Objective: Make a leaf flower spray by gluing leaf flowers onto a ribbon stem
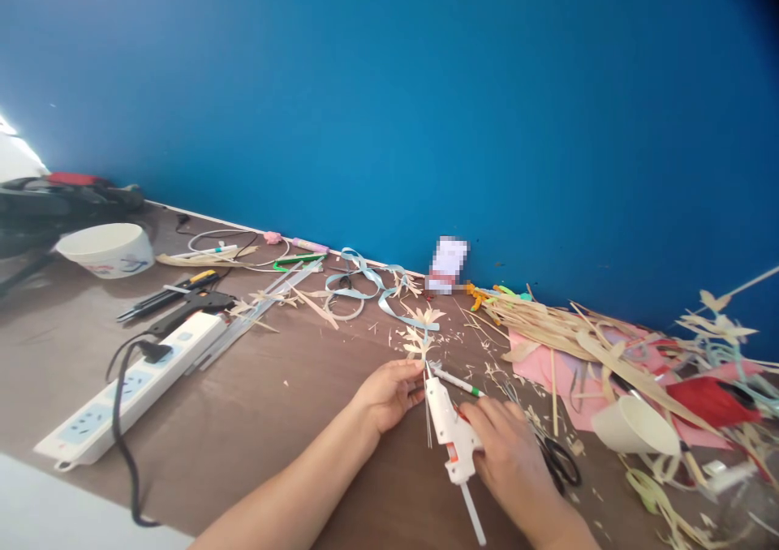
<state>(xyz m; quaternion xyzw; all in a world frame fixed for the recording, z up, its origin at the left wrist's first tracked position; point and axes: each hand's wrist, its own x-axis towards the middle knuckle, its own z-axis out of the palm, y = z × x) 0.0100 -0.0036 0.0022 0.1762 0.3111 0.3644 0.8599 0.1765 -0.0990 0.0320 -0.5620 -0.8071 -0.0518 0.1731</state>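
My left hand (389, 394) pinches the thin stems of a small pale straw flower (417, 344) between thumb and fingertips. In my right hand (514, 453) is a white hot glue gun (443, 416), its nozzle up against or very near the stems just below the petals. From the gun's rear end a translucent glue stick (473, 514) pokes out toward me. A white pen with a green band (459, 382) lies behind the gun. Black-handled scissors (561, 462) rest beside my right hand, partly hidden by it.
On the left lie a white power strip (137, 392) with a black cord, a second, black glue gun (188, 311) and a paper bowl (109, 250). Light blue ribbon (359, 278) curls at the back. Straw strips (541, 323), pink sheets (529, 355) and a paper cup (636, 427) crowd the right.
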